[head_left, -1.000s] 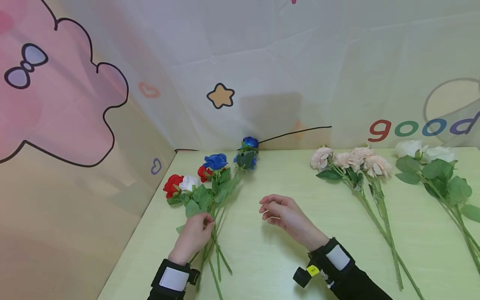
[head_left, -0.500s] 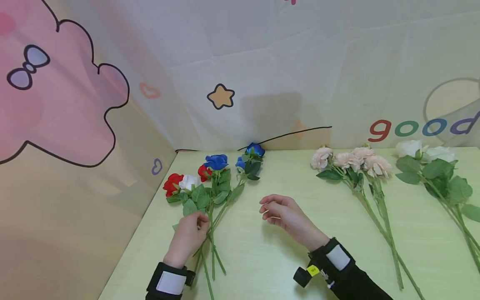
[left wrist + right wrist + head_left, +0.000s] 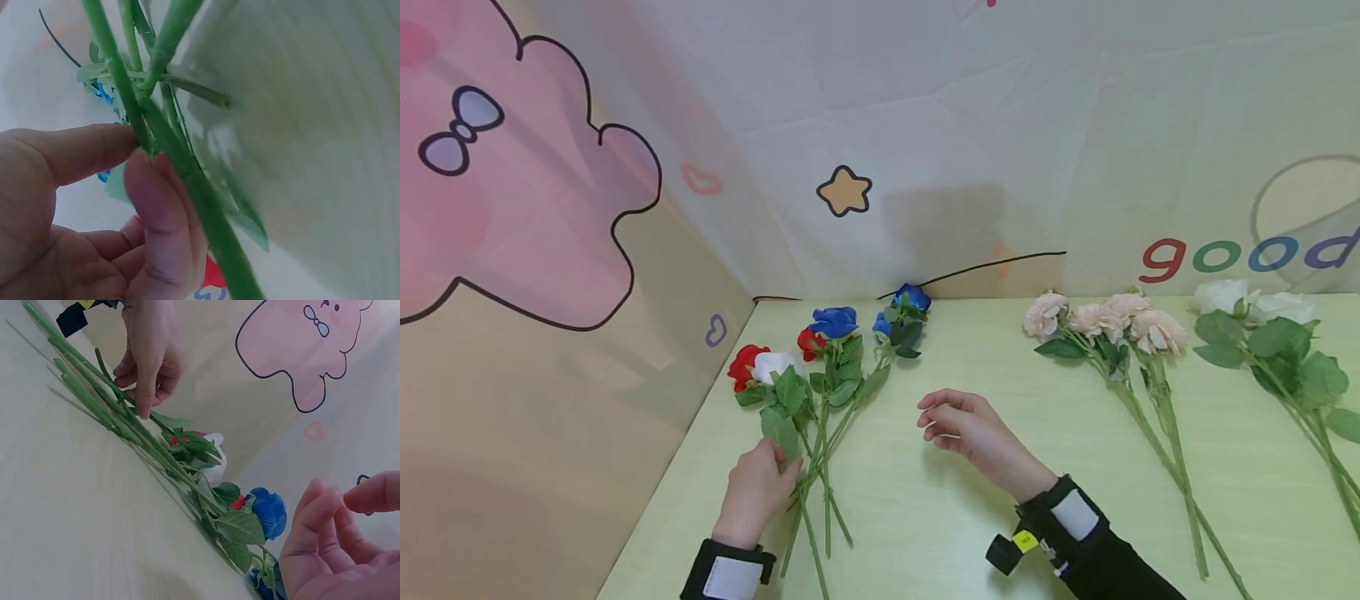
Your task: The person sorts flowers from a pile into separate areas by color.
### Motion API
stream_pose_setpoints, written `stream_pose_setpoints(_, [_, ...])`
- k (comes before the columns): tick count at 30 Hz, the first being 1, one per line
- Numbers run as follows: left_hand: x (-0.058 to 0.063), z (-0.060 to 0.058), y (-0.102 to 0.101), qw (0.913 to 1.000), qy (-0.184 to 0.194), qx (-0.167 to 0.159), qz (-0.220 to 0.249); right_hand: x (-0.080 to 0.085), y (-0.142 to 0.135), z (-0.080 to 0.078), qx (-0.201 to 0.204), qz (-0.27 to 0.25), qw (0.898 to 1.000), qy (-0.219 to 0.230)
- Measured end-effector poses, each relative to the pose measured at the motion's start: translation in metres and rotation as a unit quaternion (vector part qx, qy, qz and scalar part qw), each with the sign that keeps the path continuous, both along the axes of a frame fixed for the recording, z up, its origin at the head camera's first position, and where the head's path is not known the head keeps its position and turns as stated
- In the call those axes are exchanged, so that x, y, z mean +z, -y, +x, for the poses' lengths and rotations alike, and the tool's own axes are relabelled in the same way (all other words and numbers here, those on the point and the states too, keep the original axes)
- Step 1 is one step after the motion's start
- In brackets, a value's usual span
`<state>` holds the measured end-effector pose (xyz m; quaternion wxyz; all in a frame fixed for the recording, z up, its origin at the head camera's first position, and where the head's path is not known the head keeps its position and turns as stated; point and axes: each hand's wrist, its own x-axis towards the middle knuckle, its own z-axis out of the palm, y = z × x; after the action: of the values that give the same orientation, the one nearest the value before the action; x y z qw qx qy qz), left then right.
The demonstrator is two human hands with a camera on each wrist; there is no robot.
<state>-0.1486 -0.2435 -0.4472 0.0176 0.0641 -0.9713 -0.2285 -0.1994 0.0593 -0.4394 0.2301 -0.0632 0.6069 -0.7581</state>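
Green stem (image 3: 117, 75): at the left of the table, among crossed rose stems; long axis runs roughly near to far, bare end near, leafy end far. Which blossom tops it cannot be told for certain.
Left hand (image 3: 756, 493): thumb and forefinger pinched together on that stem, remaining fingers curled behind.
Broad leaf (image 3: 781, 431): right at the left fingertips; contact cannot be told.
White rose (image 3: 775, 365): far of the left hand, head pointing far, beside the left red rose (image 3: 747, 367).
Second red rose (image 3: 809, 343): right of the white one, tucked against a large blue rose (image 3: 833, 322).
Two smaller-looking blue roses (image 3: 912, 298): farther right, near the far edge; their stems slant from far right to near left.
Crossing: left-side stems overlap just right of the left hand, then fan out toward the near edge.
Right hand (image 3: 966, 429): above the table, between the roses and the pink blooms; fingers loosely bent and free, pointing left.
Pale pink blooms (image 3: 1157, 332): right of the right hand, heads far, stems running near and slightly right, crossing.
White rose pair (image 3: 1285, 307): far right, heads far, stems slanting to near right.
Table (image 3: 940, 533): pale yellow-green top.
Backdrop (image 3: 925, 125): pale sheet behind, printed with a star and "good".
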Motion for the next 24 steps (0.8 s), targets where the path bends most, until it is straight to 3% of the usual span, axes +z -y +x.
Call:
stream_pose_setpoints(15, [-0.0036,-0.0043,0.0070,0.9973,0.046,0.045,0.036,-0.0016,0.0011,0.0016,0.004,-0.001,1.000,0.007])
stream_pose_setpoints(24, [-0.0013,-0.0050,0.0049,0.9956,0.009,0.035,0.086,-0.0012,-0.0005,0.0023,-0.003,0.009,1.000,0.013])
